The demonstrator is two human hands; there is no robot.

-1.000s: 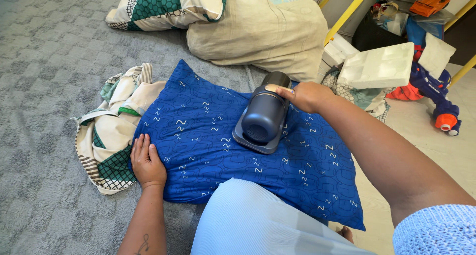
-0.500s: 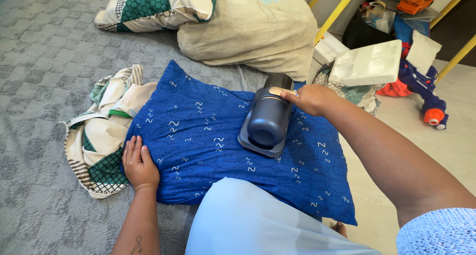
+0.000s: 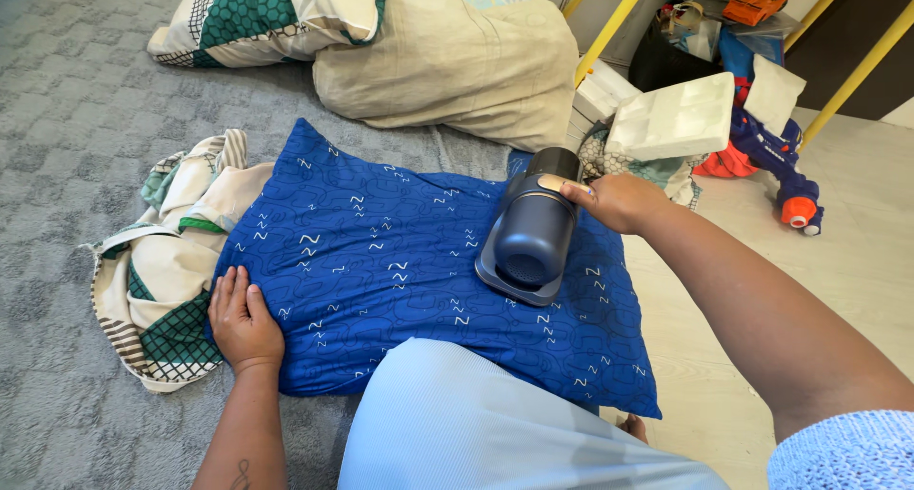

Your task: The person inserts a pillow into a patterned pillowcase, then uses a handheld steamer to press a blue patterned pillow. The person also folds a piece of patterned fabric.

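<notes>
A blue patterned pillow (image 3: 381,252) lies on a grey carpet in front of me. My right hand (image 3: 617,200) grips the handle of a dark blue handheld vacuum (image 3: 529,233), whose flat base rests on the pillow's right half. Flat on the pillow's near left corner lies my left hand (image 3: 244,320), fingers together and pressing down. My knee in light blue cloth covers the pillow's near edge.
A crumpled white-and-green pillowcase (image 3: 162,261) lies left of the pillow. Behind it sit a beige pillow (image 3: 457,66) and a green-patterned pillow (image 3: 276,14). At the right are white foam pieces (image 3: 676,119), a blue-and-orange toy blaster (image 3: 776,166), yellow bars and a tiled floor.
The vacuum and my right hand have slid to the right across the pillow, towards its right edge. My left hand stays pressed on the same corner.
</notes>
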